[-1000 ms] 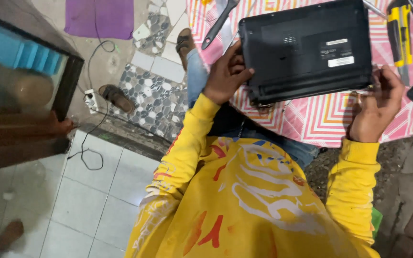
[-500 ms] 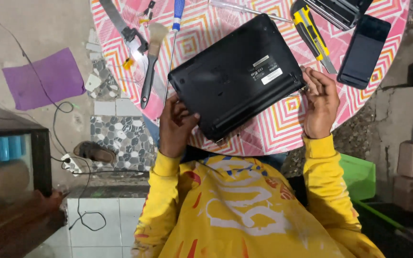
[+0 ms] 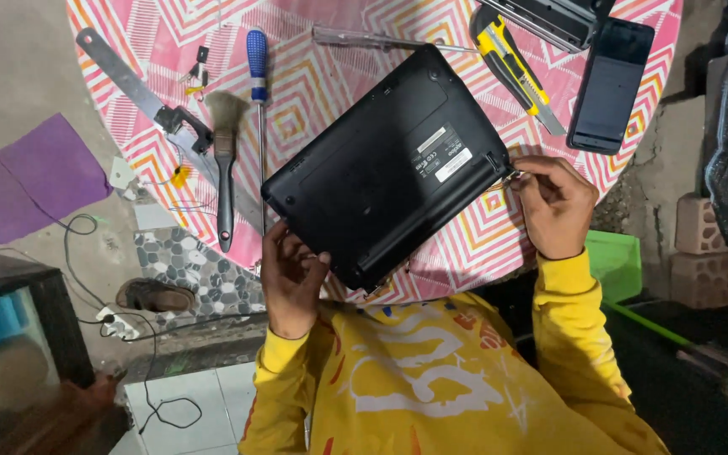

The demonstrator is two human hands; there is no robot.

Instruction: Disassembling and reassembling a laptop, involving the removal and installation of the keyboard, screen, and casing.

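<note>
1. Nearest to me are my yellow sleeves and the printed front of my yellow shirt, filling the bottom of the view.
2. My left hand grips the near corner of the black laptop: the thumb lies on its upturned underside and the fingers curl round the edge, so the hand is closed on the laptop.
3. My right hand sits at the laptop's right corner, fingertips pinched narrowly together against the edge there. Something small and pale shows between them, too small to tell what.
4. The laptop lies bottom up and slanted across the round table, on the pink zigzag cloth, its near corner overhanging the table's edge toward me. A pale label is on its underside.
5. Left of the laptop, on the cloth, lie a paintbrush with a dark handle and a screwdriver with a blue handle, side by side and close to the laptop's left edge.
6. Further left lies a long flat metal blade with a black fitting.
7. Beyond the laptop lie a clear-handled screwdriver, a yellow utility knife and, to its right, a dark phone face up.
8. At the far edge a black case is partly cut off.
9. Off the table: a purple mat on the floor at left, a green stool at right.
</note>
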